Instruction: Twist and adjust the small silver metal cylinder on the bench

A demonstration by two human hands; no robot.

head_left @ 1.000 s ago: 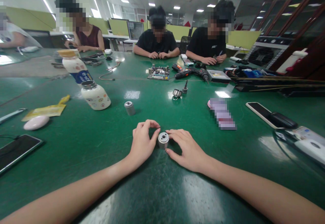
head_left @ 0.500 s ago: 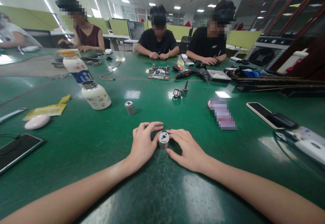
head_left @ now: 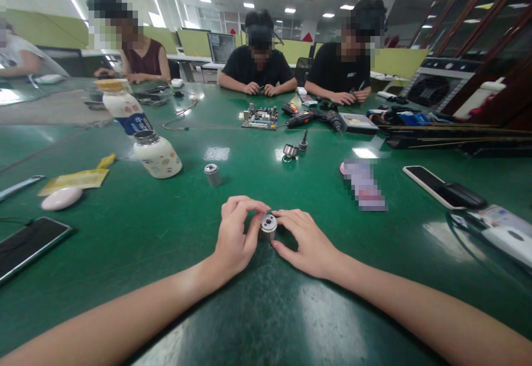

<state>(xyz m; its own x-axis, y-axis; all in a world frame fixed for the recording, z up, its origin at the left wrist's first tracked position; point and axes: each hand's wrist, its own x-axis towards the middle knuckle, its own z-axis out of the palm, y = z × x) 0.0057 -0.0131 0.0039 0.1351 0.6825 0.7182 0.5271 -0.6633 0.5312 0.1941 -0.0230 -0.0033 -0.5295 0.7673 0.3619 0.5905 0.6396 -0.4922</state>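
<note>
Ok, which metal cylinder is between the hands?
The near cylinder, upright between the left hand and the right hand. The far cylinder stands apart from both hands, to the right of the open bottle.

The left hand [head_left: 236, 234] is bare, with slender fingers that taper to rounded tips, softly rounded knuckles and a smooth back. Just behind it the left wrist [head_left: 211, 272] is narrow and bare, and farther back from the left hand the left forearm [head_left: 133, 305] (uncovered as far as the view reaches) broadens evenly, smooth and plain. To the right of the left hand is the right hand [head_left: 308, 241], also bare and slim, its thumb showing a short nail. Beyond that, farther right of the left hand, come the slim, bare right wrist [head_left: 338, 266] and the smooth, bare right forearm [head_left: 411, 302], widening with a gentle outline
</note>
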